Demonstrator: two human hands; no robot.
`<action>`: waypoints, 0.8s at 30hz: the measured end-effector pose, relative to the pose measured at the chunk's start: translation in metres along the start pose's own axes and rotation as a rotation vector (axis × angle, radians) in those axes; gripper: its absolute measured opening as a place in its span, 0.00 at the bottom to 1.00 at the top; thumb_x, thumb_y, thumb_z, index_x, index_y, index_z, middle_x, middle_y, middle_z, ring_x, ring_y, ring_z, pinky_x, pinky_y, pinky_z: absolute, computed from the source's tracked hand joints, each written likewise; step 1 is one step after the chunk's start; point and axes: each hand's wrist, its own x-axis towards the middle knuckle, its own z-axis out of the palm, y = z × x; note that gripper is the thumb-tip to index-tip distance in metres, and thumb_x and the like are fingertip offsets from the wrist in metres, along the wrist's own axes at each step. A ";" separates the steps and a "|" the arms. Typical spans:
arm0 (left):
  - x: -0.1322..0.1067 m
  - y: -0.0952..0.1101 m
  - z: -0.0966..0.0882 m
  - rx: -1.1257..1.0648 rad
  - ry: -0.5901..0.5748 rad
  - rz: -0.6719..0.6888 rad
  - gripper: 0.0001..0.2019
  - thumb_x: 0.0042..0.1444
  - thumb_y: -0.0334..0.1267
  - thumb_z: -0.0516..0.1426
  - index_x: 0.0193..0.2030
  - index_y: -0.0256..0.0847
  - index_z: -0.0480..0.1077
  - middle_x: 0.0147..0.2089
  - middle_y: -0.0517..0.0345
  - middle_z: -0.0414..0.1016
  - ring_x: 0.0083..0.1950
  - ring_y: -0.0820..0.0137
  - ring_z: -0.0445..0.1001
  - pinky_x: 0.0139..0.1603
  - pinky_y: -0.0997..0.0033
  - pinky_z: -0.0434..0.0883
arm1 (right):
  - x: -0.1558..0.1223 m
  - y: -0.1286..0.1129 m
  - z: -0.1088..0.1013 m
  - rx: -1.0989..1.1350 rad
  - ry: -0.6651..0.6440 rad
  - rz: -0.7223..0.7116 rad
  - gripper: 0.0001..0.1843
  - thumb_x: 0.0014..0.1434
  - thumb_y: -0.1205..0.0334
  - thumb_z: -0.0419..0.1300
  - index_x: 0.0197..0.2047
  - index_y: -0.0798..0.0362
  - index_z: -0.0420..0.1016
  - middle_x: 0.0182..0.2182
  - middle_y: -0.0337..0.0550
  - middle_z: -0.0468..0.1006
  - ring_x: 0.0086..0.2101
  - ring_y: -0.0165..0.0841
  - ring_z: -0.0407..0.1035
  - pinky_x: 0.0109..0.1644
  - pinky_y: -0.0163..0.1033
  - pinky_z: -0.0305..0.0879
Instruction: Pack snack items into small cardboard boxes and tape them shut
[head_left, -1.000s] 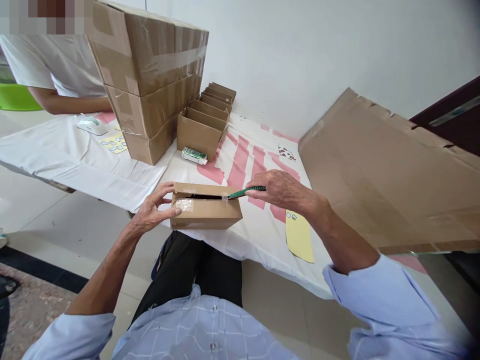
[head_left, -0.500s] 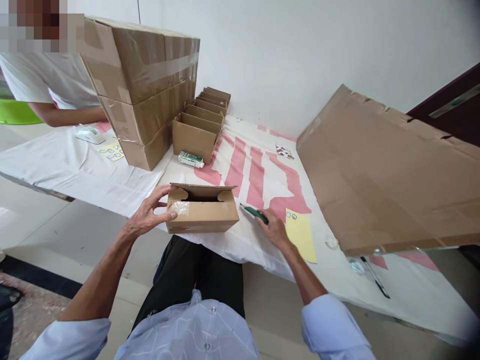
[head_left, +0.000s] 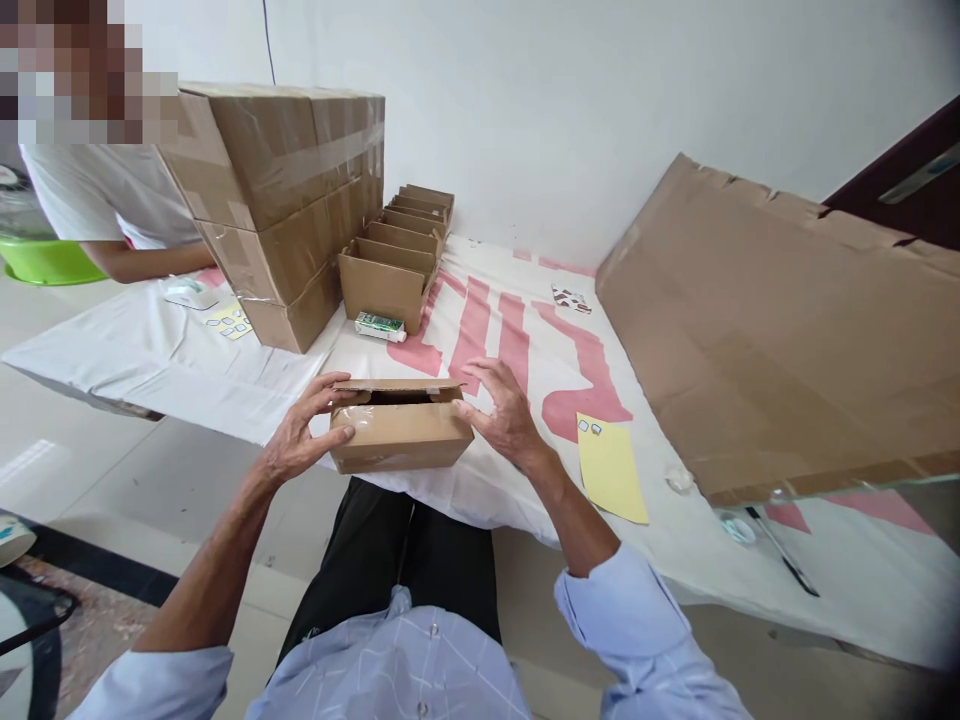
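Observation:
A small cardboard box (head_left: 401, 440) lies at the table's front edge before me, its top flap partly raised over a dark gap. My left hand (head_left: 304, 430) grips the box's left end, thumb on the front near a strip of clear tape and fingers behind. At the right end, my right hand (head_left: 504, 410) has its thumb on the top corner and its fingers curved by the flap. No knife shows in that hand; its underside is hidden. Beyond the box, a green and white toothpaste-like carton (head_left: 380, 327) rests against a row of open cardboard boxes (head_left: 382, 290).
Large taped cartons (head_left: 262, 200) are stacked at the left, beside a person's arm (head_left: 146, 262). A big cardboard sheet (head_left: 795, 350) leans on the right. A yellow sticker sheet (head_left: 613, 475) and a black pen (head_left: 784, 552) lie on the white cloth (head_left: 525, 500).
My right hand has let go of the green utility knife, which is out of sight now, and has moved left onto the box's right end. The raised flap sits lower.

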 end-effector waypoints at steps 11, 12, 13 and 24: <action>-0.003 -0.007 0.003 0.026 0.007 0.075 0.22 0.67 0.52 0.64 0.63 0.45 0.81 0.78 0.44 0.67 0.81 0.45 0.64 0.82 0.43 0.64 | 0.030 -0.009 0.021 0.068 -0.107 -0.202 0.07 0.74 0.64 0.65 0.43 0.47 0.86 0.41 0.46 0.87 0.42 0.40 0.80 0.50 0.48 0.78; -0.003 -0.008 0.003 0.023 0.007 0.078 0.22 0.67 0.52 0.64 0.63 0.45 0.81 0.78 0.44 0.67 0.81 0.46 0.64 0.83 0.43 0.64 | 0.030 -0.010 0.022 0.073 -0.099 -0.212 0.08 0.74 0.65 0.64 0.42 0.47 0.86 0.39 0.45 0.87 0.41 0.40 0.80 0.49 0.47 0.77; -0.003 -0.008 0.003 0.020 0.008 0.082 0.22 0.68 0.52 0.64 0.63 0.45 0.81 0.78 0.44 0.67 0.81 0.46 0.65 0.83 0.44 0.64 | 0.031 -0.010 0.022 0.076 -0.095 -0.218 0.09 0.74 0.65 0.64 0.41 0.47 0.85 0.38 0.45 0.86 0.39 0.39 0.79 0.48 0.46 0.77; -0.002 -0.006 0.003 0.010 -0.002 0.080 0.23 0.67 0.54 0.64 0.64 0.46 0.79 0.77 0.44 0.67 0.82 0.46 0.63 0.82 0.44 0.65 | 0.034 -0.016 0.023 0.238 -0.132 -0.057 0.11 0.70 0.66 0.64 0.34 0.48 0.80 0.35 0.42 0.83 0.39 0.38 0.77 0.48 0.45 0.74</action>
